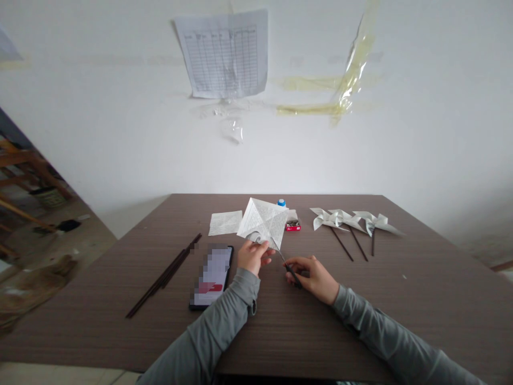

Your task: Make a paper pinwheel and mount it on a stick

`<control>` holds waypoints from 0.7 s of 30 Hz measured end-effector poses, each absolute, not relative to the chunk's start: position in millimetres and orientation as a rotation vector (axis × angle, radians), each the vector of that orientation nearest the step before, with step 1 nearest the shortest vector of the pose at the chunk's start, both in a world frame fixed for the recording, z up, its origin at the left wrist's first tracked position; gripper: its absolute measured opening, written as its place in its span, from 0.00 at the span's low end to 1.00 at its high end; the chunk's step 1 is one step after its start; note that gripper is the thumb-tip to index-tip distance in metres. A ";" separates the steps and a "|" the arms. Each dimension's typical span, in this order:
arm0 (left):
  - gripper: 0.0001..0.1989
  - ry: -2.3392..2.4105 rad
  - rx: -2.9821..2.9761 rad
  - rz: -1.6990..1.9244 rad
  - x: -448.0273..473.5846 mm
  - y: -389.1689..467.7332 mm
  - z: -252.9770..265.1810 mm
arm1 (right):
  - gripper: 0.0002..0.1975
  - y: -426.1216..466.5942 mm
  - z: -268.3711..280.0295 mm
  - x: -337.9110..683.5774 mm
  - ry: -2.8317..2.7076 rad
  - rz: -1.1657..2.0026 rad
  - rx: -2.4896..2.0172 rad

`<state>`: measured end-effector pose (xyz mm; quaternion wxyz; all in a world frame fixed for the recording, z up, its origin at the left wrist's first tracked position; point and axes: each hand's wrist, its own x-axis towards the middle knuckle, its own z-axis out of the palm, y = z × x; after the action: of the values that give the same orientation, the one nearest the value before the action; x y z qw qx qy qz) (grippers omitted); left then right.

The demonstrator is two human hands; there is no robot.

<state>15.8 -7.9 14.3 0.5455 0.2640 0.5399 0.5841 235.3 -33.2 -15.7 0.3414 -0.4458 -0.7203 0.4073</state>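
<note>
A square of printed paper (263,218) with diagonal creases is held up over the middle of the table. My left hand (253,256) grips its lower edge between thumb and fingers. The lower part of the sheet curls near my fingertips. My right hand (312,277) is closed round the dark handles of a pair of scissors (285,262). Their blades point up and left, reaching the paper's lower right edge. Whether the blades are apart is too small to tell.
Another creased paper sheet (225,223) lies behind left. Thin dark sticks (166,272) and a phone (212,278) lie left. Paper pinwheels (340,218) on sticks lie right. A small red box (293,226) and a blue-capped item (281,202) stand behind the held paper, before the wall.
</note>
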 end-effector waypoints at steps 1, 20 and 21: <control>0.21 1.280 0.635 1.383 15.6 -7.8 13.8 | 0.18 -33.2 -15.9 235.1 -1.868 1.066 -1.157; 0.18 1.194 0.754 1.354 5.1 -4.9 -4.2 | 0.21 -36.4 -5.0 230.2 -1.814 1.101 -1.122; 0.17 1.195 0.755 1.355 4.9 -5.1 -4.4 | 0.22 -36.6 -4.5 230.1 -1.808 1.102 -1.131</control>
<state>4.9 -5.1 -4.4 0.5578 0.3202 0.5066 0.5742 230.1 -36.6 -4.5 0.3621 -0.4390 -0.7021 0.4280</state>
